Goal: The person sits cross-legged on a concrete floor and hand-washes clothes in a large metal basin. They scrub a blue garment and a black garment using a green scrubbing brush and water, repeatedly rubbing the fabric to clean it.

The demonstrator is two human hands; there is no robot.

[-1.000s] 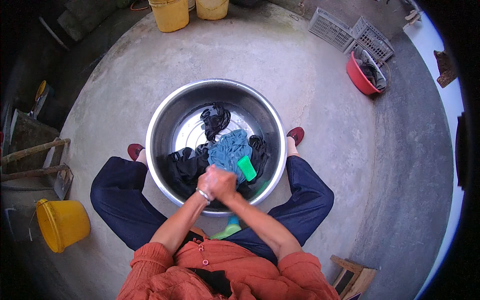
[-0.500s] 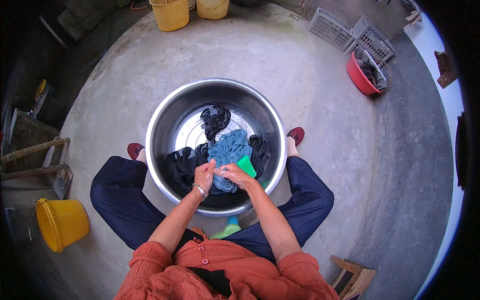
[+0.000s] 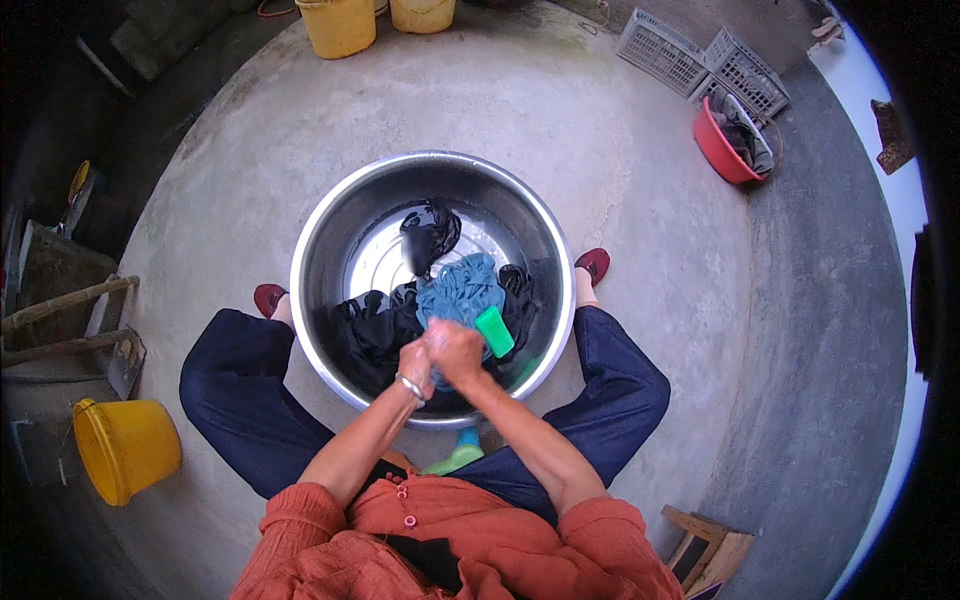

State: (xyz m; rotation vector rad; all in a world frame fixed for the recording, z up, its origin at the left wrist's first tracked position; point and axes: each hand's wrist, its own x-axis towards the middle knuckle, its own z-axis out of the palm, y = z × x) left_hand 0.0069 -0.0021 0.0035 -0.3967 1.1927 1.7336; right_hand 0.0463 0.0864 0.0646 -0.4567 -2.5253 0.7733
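A wide steel basin (image 3: 316,205) stands between my knees with wet clothes and a little water in it. Both fists are pressed together over a blue garment (image 3: 462,283), whose folds show above and below them. My left hand (image 3: 416,362), with a silver bracelet at the wrist, is closed on the cloth. My right hand (image 3: 455,350) is closed against it, slightly blurred; the gripped part is hidden. Just right of that hand lies a green block-shaped thing (image 3: 494,332). Dark garments (image 3: 380,328) lie around the blue one, and a black cloth (image 3: 430,238) sits farther back.
Yellow buckets (image 3: 338,28) stand at the far edge, and another yellow bucket (image 3: 130,450) is at the left. Grey crates (image 3: 662,55) and a red tub (image 3: 722,145) holding clothes are at the far right. A wooden stool (image 3: 715,550) stands at the lower right.
My hands have come closer together, the right now a fist against the left. Both have turned and shifted slightly nearer to me. More of the green block shows.
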